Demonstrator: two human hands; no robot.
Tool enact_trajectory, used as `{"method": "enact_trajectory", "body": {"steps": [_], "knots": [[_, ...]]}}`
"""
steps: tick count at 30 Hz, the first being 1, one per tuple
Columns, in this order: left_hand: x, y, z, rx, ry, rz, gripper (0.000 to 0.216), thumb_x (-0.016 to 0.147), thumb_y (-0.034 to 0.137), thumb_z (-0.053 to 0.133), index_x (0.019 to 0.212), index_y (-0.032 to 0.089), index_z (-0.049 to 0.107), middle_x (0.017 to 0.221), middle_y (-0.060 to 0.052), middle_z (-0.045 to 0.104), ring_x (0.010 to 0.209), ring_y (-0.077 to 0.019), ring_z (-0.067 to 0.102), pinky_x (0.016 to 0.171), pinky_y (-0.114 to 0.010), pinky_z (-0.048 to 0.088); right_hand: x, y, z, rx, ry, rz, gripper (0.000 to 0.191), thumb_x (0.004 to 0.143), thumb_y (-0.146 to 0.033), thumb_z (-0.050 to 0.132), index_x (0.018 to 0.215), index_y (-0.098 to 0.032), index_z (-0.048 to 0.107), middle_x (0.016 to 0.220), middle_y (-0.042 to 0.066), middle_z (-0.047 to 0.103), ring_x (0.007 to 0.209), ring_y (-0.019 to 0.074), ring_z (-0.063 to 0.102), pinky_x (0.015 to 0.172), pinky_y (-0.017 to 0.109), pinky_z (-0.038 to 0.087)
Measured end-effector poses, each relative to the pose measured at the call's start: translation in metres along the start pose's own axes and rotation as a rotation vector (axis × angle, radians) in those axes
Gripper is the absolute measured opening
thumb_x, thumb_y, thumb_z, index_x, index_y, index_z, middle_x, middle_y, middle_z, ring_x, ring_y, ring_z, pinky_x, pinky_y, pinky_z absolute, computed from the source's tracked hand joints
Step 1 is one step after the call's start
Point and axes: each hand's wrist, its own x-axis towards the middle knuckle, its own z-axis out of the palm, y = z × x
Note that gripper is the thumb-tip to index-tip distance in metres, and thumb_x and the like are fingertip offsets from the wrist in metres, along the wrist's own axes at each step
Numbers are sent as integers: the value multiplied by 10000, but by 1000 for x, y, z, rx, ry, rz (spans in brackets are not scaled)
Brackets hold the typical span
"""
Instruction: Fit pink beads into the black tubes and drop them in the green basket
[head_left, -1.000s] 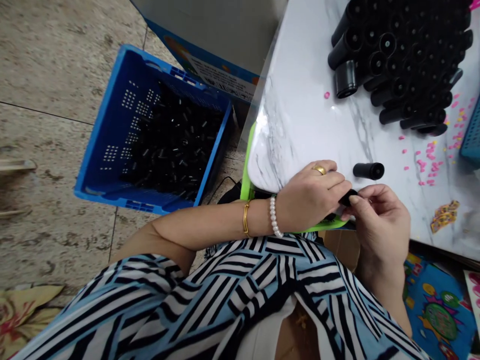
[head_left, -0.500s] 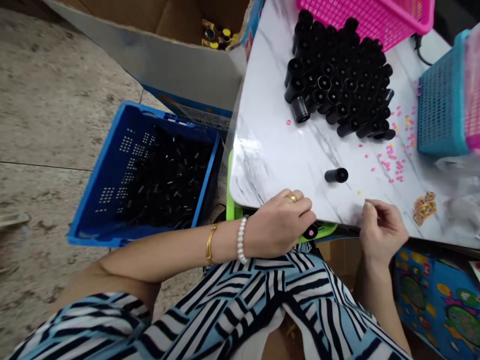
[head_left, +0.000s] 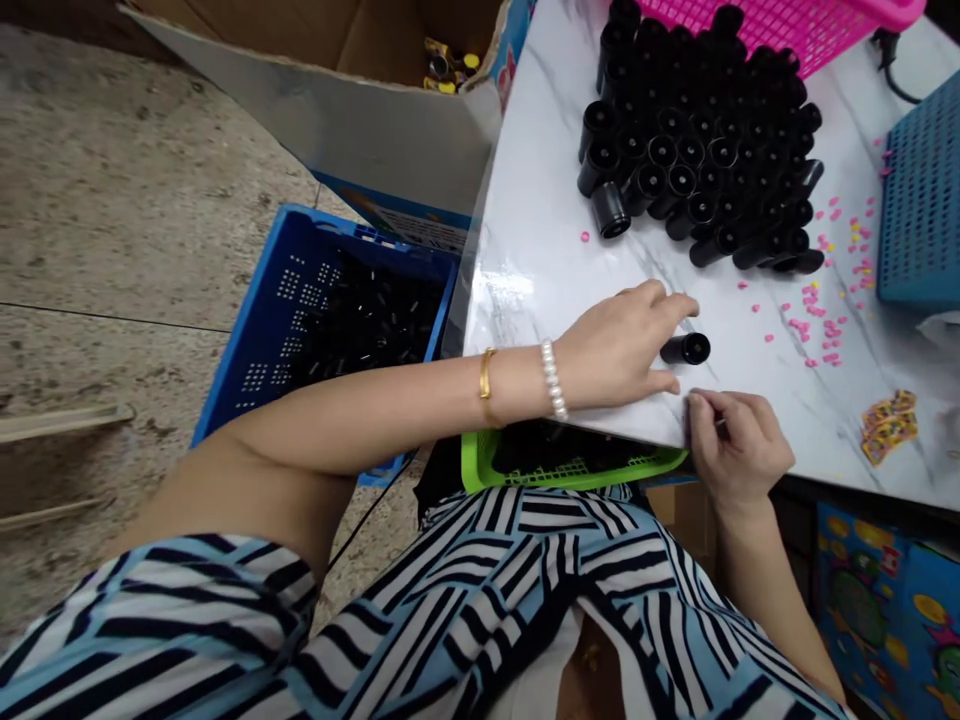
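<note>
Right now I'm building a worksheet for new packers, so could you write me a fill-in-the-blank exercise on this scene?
1. The lone tube is nearest the fingers of the ____ hand.
2. The basket below the near edge of the table is bright ____.
3. The crate on the floor, holding black pieces, is ____.
4. The small bits scattered on the table are pink and ____.

Missing words: left; green; blue; yellow.
</note>
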Motion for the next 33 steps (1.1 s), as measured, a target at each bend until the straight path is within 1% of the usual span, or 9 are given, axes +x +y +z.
{"method": "enact_trajectory", "body": {"steps": [3,5,8,11,16,20,24,28,33], "knots": [[7,-5,13,53,-86,39,289,928,264,782,1197,168,742,1109,-99,707,1038,-260,651,938,-387,527,-3,-18,-2,122,-32,50,49,967,-309,747,984,-271,773,899,40,730,861,214,678,807,379,556],[3,-3,17,89,-121,59,149,959,242,726,1074,160,773,1058,-99,715,1054,-280,640,952,-405,512,1,-23,-3,192,-26,118,58,969,-317,753,949,-262,760,896,33,700,875,210,656,812,375,540],[-4,1,17,93,-113,38,241,954,246,716,1157,119,741,1131,-120,717,1078,-287,629,979,-416,503,10,-21,-2,218,-50,178,106,979,-344,745,942,-245,746,911,32,684,896,207,643,813,362,525],[-6,5,15,82,-109,24,444,927,323,761,1311,115,680,1203,-131,705,1114,-299,619,993,-427,496,14,-16,4,131,-28,139,136,999,-354,712,950,-230,731,884,35,687,868,209,628,805,360,516],[-14,12,10,124,-161,41,261,953,343,742,1151,172,745,1138,-111,704,1063,-285,619,938,-404,484,9,-14,6,-57,69,-75,78,1000,-256,699,1028,-214,758,918,73,731,875,227,649,844,382,535],[-37,17,12,142,-58,13,220,971,309,704,1098,131,719,1087,-117,695,1037,-283,604,933,-412,484,6,-14,-3,-13,-15,-95,218,971,-218,747,1185,-242,786,1008,74,757,931,228,685,885,389,567],[-52,19,24,119,85,-29,226,980,298,691,1151,149,703,1108,-103,681,1077,-282,583,956,-419,467,13,-22,-11,118,-45,22,106,946,-243,789,1050,-239,809,945,55,758,892,221,698,830,384,570],[-54,17,32,79,138,-19,181,1030,323,649,1116,183,724,1088,-77,685,1050,-252,579,930,-395,449,26,-42,-25,385,-60,221,71,928,-218,809,995,-241,816,901,28,769,819,190,700,756,353,544],[-54,15,34,62,170,-15,207,1047,342,637,1123,178,738,1081,-79,688,1063,-252,584,950,-397,454,36,-61,-38,354,-133,71,183,891,-143,837,1030,-260,821,903,6,768,800,162,690,719,320,532]]}}
